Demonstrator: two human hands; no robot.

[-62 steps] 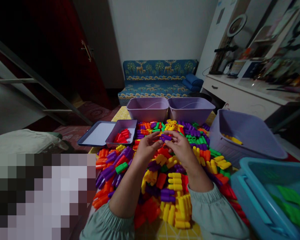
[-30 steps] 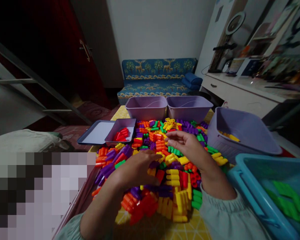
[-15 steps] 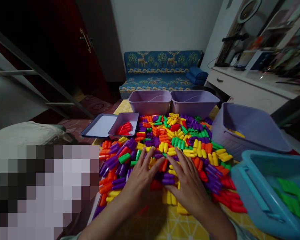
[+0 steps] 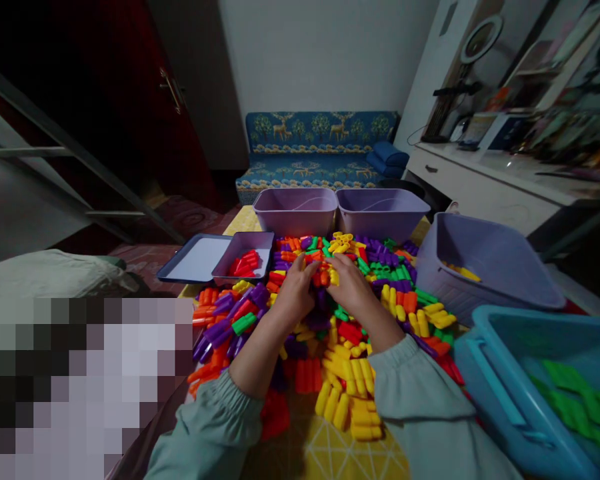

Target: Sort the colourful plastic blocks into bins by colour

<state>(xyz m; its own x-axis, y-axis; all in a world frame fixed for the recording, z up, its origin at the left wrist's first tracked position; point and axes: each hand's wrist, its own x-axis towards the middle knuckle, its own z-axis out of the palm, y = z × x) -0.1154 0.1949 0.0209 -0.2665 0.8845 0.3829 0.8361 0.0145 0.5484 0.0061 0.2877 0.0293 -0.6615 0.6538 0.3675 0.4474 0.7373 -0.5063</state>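
Observation:
A wide heap of small finger-shaped plastic pieces (image 4: 395,273) in red, orange, yellow, green and purple covers the table; many lie in side-by-side rows. Over the middle of the heap, my left hand (image 4: 297,293) and my right hand (image 4: 350,283) face each other, close together. Their fingers curl around a clump of orange and yellow plastic pieces (image 4: 325,275) between them; some fingertips are hidden among the pieces. Nearer to me, yellow plastic pieces (image 4: 353,377) are piled in front of my right forearm, with a red row (image 4: 307,375) to their left.
Two lilac bins (image 4: 296,217) stand behind the heap. At right are a larger lilac bin (image 4: 485,287) and a blue bin (image 4: 510,393) with green pieces. A shallow tray (image 4: 220,268) holds red pieces; a flat lid (image 4: 193,259) lies beside it. A patterned sofa (image 4: 320,147) is beyond.
Both hands have moved forward, farther into the heap, from spread fingers to curled ones. More yellow and red pieces show near the front of the table.

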